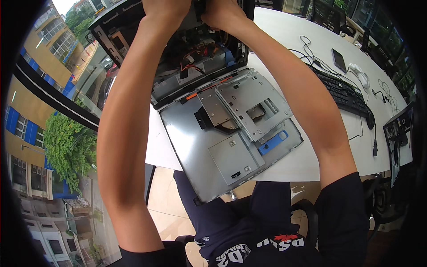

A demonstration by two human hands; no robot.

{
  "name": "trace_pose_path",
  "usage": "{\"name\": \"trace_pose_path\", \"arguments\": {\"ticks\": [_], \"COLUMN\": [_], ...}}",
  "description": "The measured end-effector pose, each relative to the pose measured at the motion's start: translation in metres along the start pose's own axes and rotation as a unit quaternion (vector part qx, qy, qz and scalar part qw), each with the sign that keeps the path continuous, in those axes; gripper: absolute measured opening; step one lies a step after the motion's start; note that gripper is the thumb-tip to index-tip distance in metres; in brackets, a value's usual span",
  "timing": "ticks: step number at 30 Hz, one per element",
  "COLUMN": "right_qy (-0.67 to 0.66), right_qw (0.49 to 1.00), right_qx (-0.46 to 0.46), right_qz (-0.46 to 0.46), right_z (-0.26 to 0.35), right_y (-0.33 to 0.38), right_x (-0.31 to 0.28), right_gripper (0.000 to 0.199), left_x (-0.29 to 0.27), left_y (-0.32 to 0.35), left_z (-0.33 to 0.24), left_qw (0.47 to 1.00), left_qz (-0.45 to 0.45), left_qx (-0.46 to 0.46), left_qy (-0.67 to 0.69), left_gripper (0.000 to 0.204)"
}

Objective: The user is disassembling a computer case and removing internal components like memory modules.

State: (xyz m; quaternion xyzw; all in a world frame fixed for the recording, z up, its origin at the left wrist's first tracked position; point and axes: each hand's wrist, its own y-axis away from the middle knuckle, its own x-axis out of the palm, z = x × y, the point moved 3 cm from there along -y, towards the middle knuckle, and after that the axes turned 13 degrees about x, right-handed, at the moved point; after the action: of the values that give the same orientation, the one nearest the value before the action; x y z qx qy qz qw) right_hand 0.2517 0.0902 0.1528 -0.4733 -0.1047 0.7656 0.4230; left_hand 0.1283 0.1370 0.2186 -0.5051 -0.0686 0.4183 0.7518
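Note:
An opened desktop computer case (160,95) stands before me on the white table, its inside with wires and a circuit board facing me. Both my arms reach over it to its far upper part. My left hand (168,10) and my right hand (221,12) are cut off by the top edge, so their fingers, and anything in them, are hidden. Toward me, the case's metal side panel (182,133) lies folded down. On it are a grey metal drive bracket (247,100), a drive (218,109) and a blue lever (273,142).
Right of the case lie a black keyboard (340,89), a phone (339,60), a white mouse-like object (359,74) and tangled black cables (307,51). A dark monitor-like device (400,133) stands at the far right. The panel overhangs the table's near edge above my lap. A window is at left.

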Motion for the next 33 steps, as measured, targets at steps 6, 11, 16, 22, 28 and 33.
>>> {"name": "trace_pose_path", "arguments": {"ticks": [6,11,16,22,28,33], "right_qy": [0.035,0.030,0.038,0.054,0.081,0.093], "right_qw": [0.998,0.998,0.996,0.996,0.991,0.992], "right_qx": [-0.049,-0.041,-0.064,-0.055,-0.093,-0.060], "right_qz": [-0.027,-0.046,-0.049,-0.053,-0.050,-0.068], "right_z": [-0.004,-0.001,0.001,0.005,0.007,-0.007], "right_y": [0.013,0.007,-0.002,-0.007,-0.018,-0.020], "right_x": [-0.009,-0.018,-0.011,-0.009,-0.005,0.001], "right_gripper": [0.020,0.018,0.020,0.020,0.021,0.021], "left_x": [0.004,0.004,0.007,0.004,-0.001,0.000], "left_y": [0.005,0.000,0.001,-0.003,-0.002,-0.002], "left_z": [-0.002,-0.009,-0.003,-0.006,-0.004,-0.005], "left_qw": [0.999,0.999,1.000,0.997,0.999,0.999], "left_qz": [0.024,-0.002,0.004,0.053,0.018,0.028], "left_qx": [-0.002,0.009,-0.002,-0.007,0.013,-0.005], "left_qy": [-0.038,-0.043,-0.028,-0.059,-0.032,-0.044], "left_gripper": [0.012,0.014,0.013,0.013,0.011,0.010]}}
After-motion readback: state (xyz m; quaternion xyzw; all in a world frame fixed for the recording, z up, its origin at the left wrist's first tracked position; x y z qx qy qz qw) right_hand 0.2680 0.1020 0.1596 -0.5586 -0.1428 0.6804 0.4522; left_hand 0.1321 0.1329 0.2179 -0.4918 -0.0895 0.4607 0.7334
